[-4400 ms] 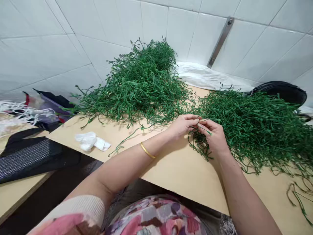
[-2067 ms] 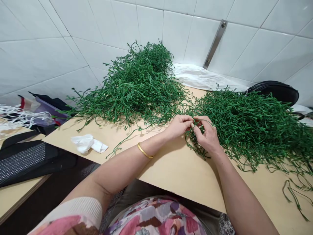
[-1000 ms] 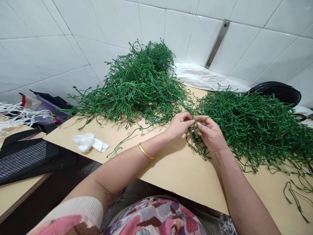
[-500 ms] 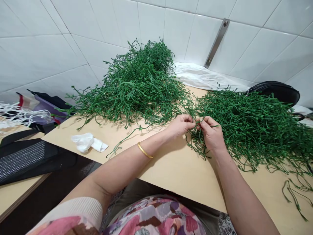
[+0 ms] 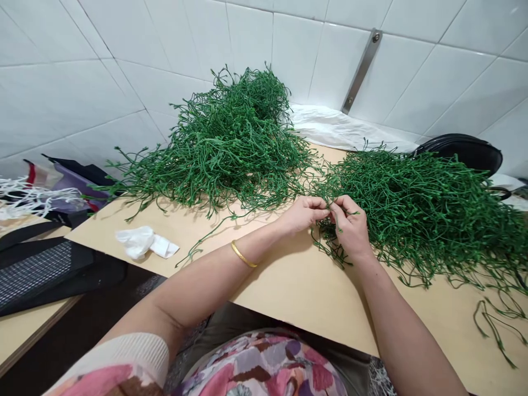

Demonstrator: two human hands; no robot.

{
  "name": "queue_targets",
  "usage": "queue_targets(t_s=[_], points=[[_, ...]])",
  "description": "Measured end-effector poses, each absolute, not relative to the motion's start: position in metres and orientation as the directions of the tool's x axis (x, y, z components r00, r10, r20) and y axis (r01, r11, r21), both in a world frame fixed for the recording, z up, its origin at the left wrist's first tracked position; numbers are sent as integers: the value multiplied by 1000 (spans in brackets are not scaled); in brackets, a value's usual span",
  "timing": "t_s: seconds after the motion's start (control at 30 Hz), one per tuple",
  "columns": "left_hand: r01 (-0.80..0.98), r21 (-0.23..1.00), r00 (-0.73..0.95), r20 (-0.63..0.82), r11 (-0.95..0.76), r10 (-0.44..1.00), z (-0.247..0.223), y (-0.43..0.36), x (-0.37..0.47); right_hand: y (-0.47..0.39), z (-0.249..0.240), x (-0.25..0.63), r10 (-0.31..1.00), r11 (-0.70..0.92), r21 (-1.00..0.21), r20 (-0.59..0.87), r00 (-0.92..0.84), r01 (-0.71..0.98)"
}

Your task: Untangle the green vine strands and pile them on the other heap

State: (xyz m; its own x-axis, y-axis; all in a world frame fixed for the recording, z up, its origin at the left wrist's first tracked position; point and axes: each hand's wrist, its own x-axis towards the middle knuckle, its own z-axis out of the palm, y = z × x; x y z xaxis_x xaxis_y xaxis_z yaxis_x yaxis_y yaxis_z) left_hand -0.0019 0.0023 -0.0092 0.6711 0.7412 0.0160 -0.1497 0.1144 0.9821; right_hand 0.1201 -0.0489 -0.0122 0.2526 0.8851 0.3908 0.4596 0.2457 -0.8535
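Observation:
My left hand [image 5: 305,213] and my right hand [image 5: 350,223] meet fingertip to fingertip over the table, both pinching thin green plastic stems. Small green ends poke out around the right thumb. Just below the fingers, a few loose green stems [image 5: 330,250] hang or lie on the tabletop. Behind my left hand rises a tall heap of green stems [image 5: 239,137] with small knobbed tips. Another wide heap of green stems [image 5: 421,209] spreads to the right of my right hand. The exact joint between the fingertips is too small to make out.
A crumpled white tissue [image 5: 146,242] lies on the wooden table [image 5: 280,291] at left. Against the tiled wall are a white cloth [image 5: 330,125] and a black bag [image 5: 462,152]. A metal bracket [image 5: 363,71] is fixed to the tiles. White strands [image 5: 37,195] and a black mesh item [image 5: 37,275] lie far left.
My right hand has closed in slightly toward the left, its fingers now tighter against the left fingertips. The view has shifted a little; the heaps look the same.

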Motion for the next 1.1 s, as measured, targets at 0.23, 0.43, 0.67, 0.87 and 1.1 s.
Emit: queue_targets(t_s=[0.23, 0.43, 0.67, 0.87, 1.1], points=[[-417, 804, 747, 38, 424, 664, -5, -1, 0, -49, -6, 109, 905, 289, -940, 207, 372, -181], [-454, 699, 808, 63, 552, 586, -13, 4, 1, -53, 3, 99, 918, 279, -903, 151, 368, -327], [-467, 639, 840, 106, 611, 532, 2, 1, -9, -47, 14, 137, 873, 300, -835, 46, 485, -461], [-387, 846, 663, -22, 368, 748, -2, 7, -5, -43, 3, 143, 683, 326, -929, 358, 637, 173], [-401, 879, 601, 40, 258, 798, -4, 14, -8, -48, -10, 138, 681, 209, -542, 678, 276, 814]])
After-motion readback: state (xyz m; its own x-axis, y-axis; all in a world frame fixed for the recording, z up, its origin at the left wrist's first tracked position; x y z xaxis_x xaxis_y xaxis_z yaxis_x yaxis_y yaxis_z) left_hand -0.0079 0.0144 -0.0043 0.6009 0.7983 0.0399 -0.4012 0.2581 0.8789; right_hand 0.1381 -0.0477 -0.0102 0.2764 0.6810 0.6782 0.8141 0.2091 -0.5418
